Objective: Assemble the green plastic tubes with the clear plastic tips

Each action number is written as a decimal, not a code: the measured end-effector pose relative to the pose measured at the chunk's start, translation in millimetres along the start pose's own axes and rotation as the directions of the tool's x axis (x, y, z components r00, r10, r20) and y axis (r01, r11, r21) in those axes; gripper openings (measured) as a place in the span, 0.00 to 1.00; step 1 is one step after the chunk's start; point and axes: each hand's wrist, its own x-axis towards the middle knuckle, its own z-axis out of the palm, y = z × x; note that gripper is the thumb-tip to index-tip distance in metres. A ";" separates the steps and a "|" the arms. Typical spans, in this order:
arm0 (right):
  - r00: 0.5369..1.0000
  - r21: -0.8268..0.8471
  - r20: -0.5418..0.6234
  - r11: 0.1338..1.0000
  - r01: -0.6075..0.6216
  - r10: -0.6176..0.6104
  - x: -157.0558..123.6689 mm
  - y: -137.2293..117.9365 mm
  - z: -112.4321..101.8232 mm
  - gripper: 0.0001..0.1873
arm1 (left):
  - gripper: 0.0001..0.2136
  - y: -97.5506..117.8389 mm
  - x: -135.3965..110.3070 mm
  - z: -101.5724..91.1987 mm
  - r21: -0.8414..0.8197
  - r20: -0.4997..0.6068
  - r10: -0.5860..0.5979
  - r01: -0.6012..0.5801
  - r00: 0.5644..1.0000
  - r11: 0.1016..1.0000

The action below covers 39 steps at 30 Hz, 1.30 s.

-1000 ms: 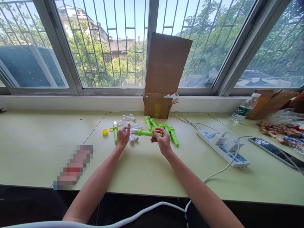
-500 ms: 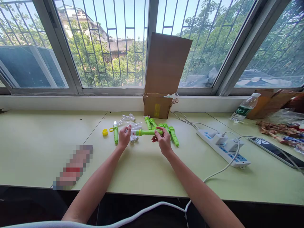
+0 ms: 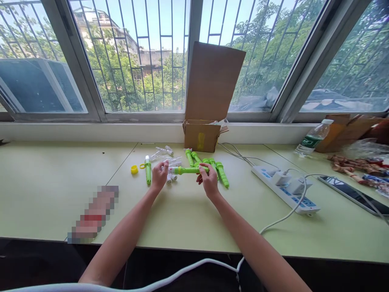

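My right hand is closed round one end of a green plastic tube, held level just above the pale green table. My left hand is pinched at the tube's other, clear-tipped end. Behind the tube lie several more green tubes. A further green tube lies left of my left hand, with a yellow cap beside it. Small clear and white parts are scattered behind my hands.
An open cardboard box stands against the window sill. A white power strip with plugged chargers and cables lies to the right, then a phone, a water bottle and packets. A blurred object lies at the left front.
Both hands have edged slightly right with the tube; my left hand's fingers have closed in on the tube's clear-tipped end.
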 end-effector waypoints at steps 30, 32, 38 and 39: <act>1.000 -0.044 -0.011 0.999 -0.010 0.009 0.5 -1.6 -0.7 0.27 | 0.20 0.8 -0.6 0.3 -0.027 -0.034 -0.008 0.007 0.999 1.000; 0.999 -0.038 -0.023 0.999 -0.028 0.027 1.7 0.4 -0.3 0.26 | 0.20 0.9 -0.5 0.2 -0.024 -0.031 -0.005 0.004 1.000 1.000; 0.999 -0.023 -0.003 0.999 -0.039 0.039 1.0 5.4 -1.3 0.28 | 0.20 1.1 -1.1 0.4 -0.019 -0.032 0.008 -0.009 0.999 1.000; 0.999 -0.013 0.002 0.999 -0.033 0.033 0.5 5.0 -1.4 0.28 | 0.20 1.4 -1.3 0.5 -0.019 -0.031 0.008 -0.009 0.999 1.000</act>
